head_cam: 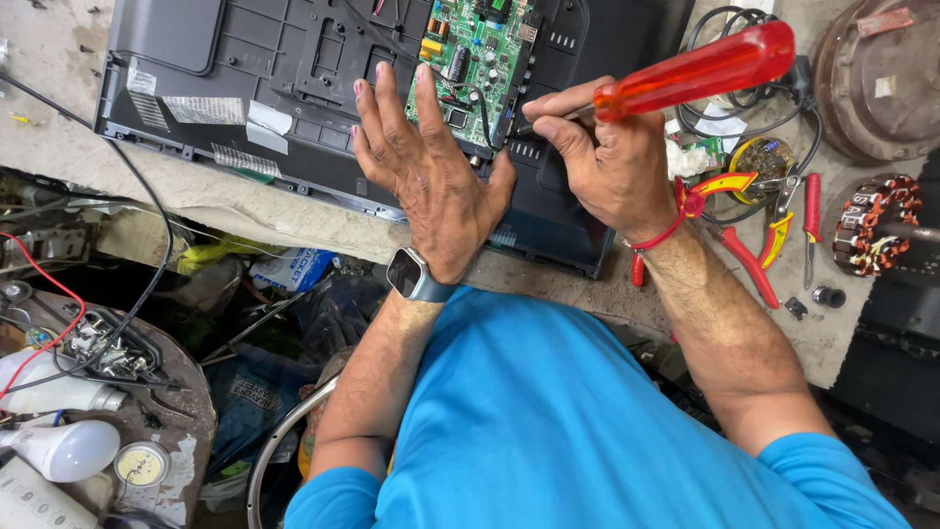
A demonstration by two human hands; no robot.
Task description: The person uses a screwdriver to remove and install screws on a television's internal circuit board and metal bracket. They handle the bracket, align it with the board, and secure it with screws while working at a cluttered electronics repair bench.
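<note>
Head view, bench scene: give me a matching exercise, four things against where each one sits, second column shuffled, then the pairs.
Things:
1. green circuit board
2. screwdriver
3. pliers
4. white bulb

Places:
A. lying on the bench to the right of the right hand
B. low at the left edge of the view, on a cluttered round surface
C. mounted in the black back panel, under the fingertips of the left hand
D. gripped in the right hand, orange handle pointing up and right

Pairs: 1-C, 2-D, 3-A, 4-B

A worn, pale concrete workbench [294, 220] stands in even daylight, its shadowed underside crowded with bags, wires and clutter [245, 323].
</note>
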